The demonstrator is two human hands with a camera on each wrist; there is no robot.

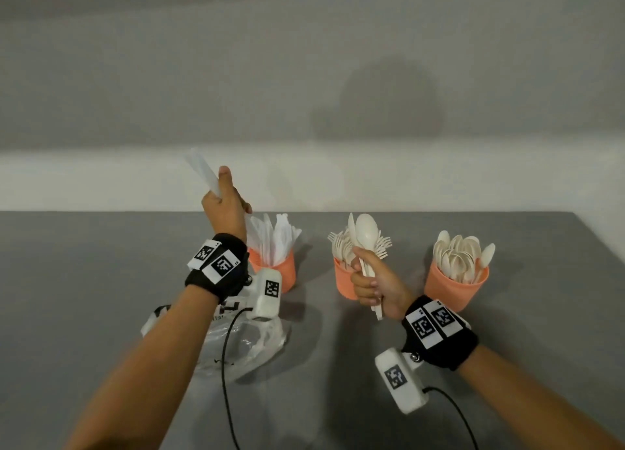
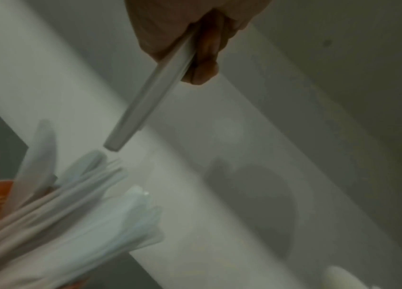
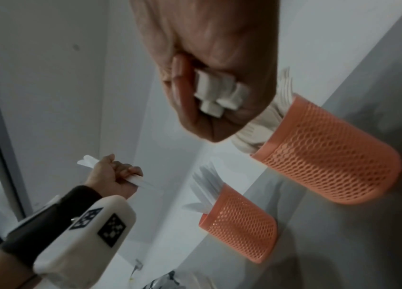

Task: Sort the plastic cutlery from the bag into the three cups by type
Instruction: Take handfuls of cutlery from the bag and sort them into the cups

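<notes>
We had the left hand (image 1: 226,209) gripping knives (image 1: 203,170) right above the knife cup (image 1: 285,273), handles pointing down at 5 o'clock; the right hand (image 1: 372,289) clutched spoons (image 1: 367,233) upright, with the spoon cup (image 1: 455,287) off at 3 o'clock.

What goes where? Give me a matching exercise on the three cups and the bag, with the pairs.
Column 1:
1. left cup
2. middle cup
3. right cup
4. plastic bag

Column 2:
a. holds spoons
b. lies crumpled on the table under the left forearm
c. holds knives
d. holds forks, behind the right hand

Pairs: 1-c, 2-d, 3-a, 4-b
</notes>
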